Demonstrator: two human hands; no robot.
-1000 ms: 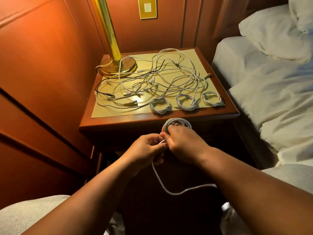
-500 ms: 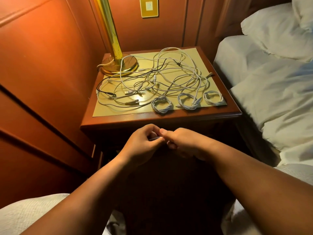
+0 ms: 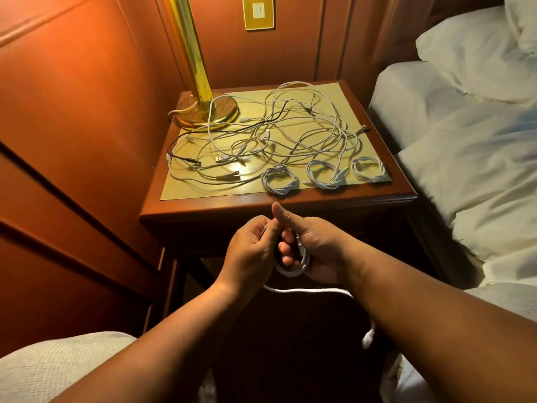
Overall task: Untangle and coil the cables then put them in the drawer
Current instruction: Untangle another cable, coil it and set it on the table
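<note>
In front of the nightstand, my right hand (image 3: 312, 242) holds a small coil of white cable (image 3: 302, 261) looped round its fingers, thumb raised. My left hand (image 3: 251, 248) pinches the same cable beside that thumb. A loose tail of the cable (image 3: 313, 291) runs right under my right forearm and hangs down. On the nightstand top (image 3: 290, 199) lies a tangle of white and black cables (image 3: 279, 132). Three coiled white cables (image 3: 279, 180) (image 3: 325, 173) (image 3: 368, 169) sit in a row along its front edge. The drawer is hidden behind my hands.
A brass lamp (image 3: 203, 109) stands at the nightstand's back left corner. Wood-panelled wall (image 3: 72, 141) closes the left side. A bed with white sheets (image 3: 465, 141) lies close on the right. A brass switch plate (image 3: 258, 11) is on the back wall.
My hands dropped a little from the nightstand edge. The coil, hidden half a second ago, shows again round my right fingers, with my thumb raised and the tail trailing right.
</note>
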